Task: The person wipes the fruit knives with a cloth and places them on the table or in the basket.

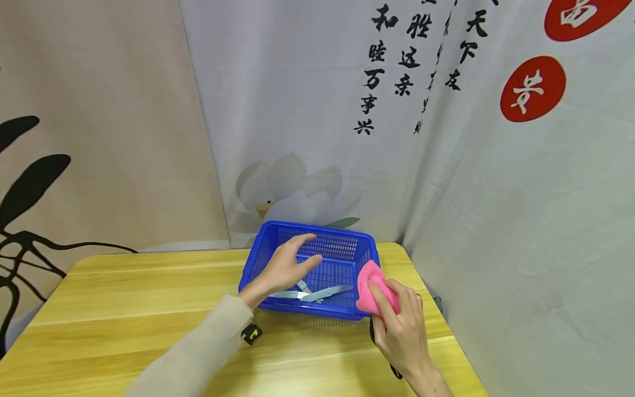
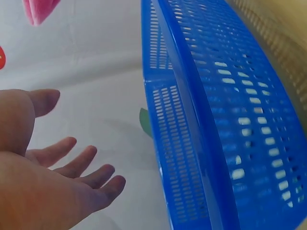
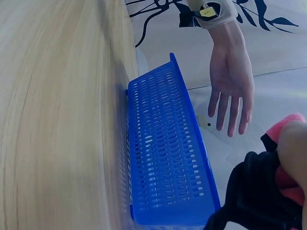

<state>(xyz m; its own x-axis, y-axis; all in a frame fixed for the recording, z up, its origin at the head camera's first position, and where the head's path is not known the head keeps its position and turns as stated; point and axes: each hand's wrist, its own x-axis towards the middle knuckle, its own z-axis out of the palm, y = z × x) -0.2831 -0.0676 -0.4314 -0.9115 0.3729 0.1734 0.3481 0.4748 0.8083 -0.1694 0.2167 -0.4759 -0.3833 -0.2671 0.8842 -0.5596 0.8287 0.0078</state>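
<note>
A blue plastic basket with slotted sides stands on the table. Several slim light-blue-handled tools that look like knives lie in its near left part. Over the basket's left half is my left hand, thumb and fingers spread apart, holding nothing; the right wrist view shows its palm with straight fingers. My right hand grips a bunched pink cloth at the basket's right front corner. In the left wrist view, a tip of the cloth hangs above the rim level.
The wooden table extends to the left of the basket. Behind it hangs a printed curtain, and another pale curtain stretch runs along the right edge. A black strap shows close to my right hand.
</note>
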